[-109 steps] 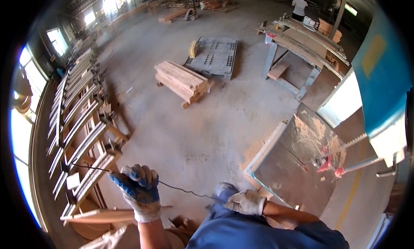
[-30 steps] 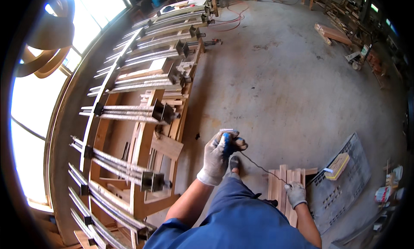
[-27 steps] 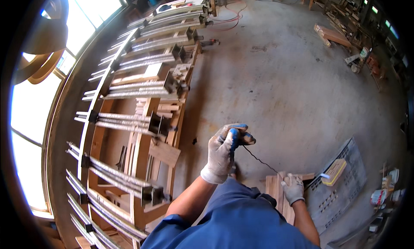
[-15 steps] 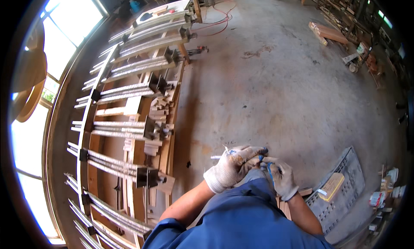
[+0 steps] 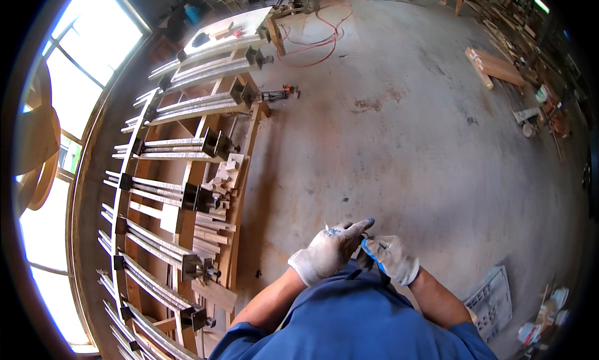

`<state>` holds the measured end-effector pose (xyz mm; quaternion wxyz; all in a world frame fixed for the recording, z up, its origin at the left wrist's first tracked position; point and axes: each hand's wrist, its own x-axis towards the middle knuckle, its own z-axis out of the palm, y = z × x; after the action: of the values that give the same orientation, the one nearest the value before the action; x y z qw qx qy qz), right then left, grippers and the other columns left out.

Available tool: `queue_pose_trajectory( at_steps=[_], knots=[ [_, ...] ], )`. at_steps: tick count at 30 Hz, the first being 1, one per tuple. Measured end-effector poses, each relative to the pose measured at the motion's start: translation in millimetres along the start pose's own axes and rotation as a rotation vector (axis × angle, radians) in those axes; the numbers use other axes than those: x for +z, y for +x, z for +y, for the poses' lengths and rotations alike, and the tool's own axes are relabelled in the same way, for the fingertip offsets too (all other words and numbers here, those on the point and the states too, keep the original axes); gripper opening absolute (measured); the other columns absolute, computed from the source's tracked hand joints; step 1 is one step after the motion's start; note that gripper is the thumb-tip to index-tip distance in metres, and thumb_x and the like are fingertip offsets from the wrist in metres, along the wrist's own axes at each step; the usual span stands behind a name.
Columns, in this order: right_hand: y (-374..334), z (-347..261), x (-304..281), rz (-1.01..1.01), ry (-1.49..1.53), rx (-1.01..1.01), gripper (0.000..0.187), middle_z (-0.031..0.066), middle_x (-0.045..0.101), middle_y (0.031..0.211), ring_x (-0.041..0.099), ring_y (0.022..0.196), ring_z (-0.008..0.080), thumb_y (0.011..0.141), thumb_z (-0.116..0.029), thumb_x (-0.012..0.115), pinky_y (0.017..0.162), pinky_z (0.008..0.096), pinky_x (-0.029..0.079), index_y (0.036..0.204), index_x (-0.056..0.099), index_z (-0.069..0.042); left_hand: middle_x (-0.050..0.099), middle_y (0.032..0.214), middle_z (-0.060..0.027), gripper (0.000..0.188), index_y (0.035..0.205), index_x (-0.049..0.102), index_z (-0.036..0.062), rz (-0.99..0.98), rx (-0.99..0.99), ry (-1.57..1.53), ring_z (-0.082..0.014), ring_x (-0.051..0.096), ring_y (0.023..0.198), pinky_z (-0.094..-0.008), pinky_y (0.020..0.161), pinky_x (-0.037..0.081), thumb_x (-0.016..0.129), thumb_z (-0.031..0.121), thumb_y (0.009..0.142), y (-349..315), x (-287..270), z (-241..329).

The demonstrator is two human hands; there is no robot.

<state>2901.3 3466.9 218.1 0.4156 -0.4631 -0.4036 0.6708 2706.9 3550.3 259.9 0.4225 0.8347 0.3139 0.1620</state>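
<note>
Both my hands are held together in front of my blue shirt (image 5: 349,316), in whitish work gloves with blue fingertips. My left hand (image 5: 329,252) has its fingers bent in, with one blue-tipped digit pointing to the right. Close beside it, my right hand (image 5: 394,259) is closed, its blue-edged fingers turned toward the left hand's. A small dark gap or object lies between them; what they hold, if anything, is hidden. A thin whitish bit sticks up from the back of the left glove.
To my left runs a long rack of metal bar clamps (image 5: 168,191) on wooden beams, with wood offcuts (image 5: 221,179) along it. A red hose (image 5: 337,32) lies on the concrete floor ahead. At right are stacked planks (image 5: 496,67) and a grey slotted plastic panel (image 5: 493,304).
The view has shifted, and the clamp rack and grey panel sit lower in it. My hands stay together, with the left digit more stretched out. The yellowish block on the panel is now mostly hidden.
</note>
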Motion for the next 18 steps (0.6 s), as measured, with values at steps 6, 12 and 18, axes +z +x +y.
queue_pose_trajectory(
  at_steps=[6,12,18],
  knots=[
    [102,-37,-65,0.077,0.093,-0.025,0.041,0.0076,0.07,0.078,0.065,0.07,0.0132,0.107,-0.033,0.058,0.065,0.0298,0.054,0.089,0.071,0.001,0.071,0.105,-0.019,0.045,0.142,0.057,0.0054,0.057,-0.021,-0.139,-0.0317,0.073,0.092,-0.0394,0.081,0.057,0.061,0.0,0.097,98,-25,-65],
    [205,-99,-129,0.206,0.024,-0.084,0.038,0.0083,0.07,0.082,0.066,0.071,0.0157,0.107,-0.032,0.057,0.067,0.0323,0.054,0.094,0.07,0.002,0.072,0.099,-0.0194,0.046,0.137,0.063,0.0056,0.104,0.041,-0.167,-0.0286,0.072,0.086,-0.0386,0.075,0.057,0.064,-0.003,0.092,214,-72,-122],
    [296,-160,-165,0.335,0.085,-0.096,0.039,0.0079,0.068,0.08,0.065,0.069,0.0158,0.107,-0.033,0.057,0.064,0.0316,0.055,0.096,0.071,0.001,0.072,0.096,-0.0178,0.04,0.133,0.066,0.0078,0.034,0.129,-0.175,-0.0337,0.072,0.08,-0.0399,0.069,0.058,0.065,0.005,0.094,326,-140,-151]
  ],
)
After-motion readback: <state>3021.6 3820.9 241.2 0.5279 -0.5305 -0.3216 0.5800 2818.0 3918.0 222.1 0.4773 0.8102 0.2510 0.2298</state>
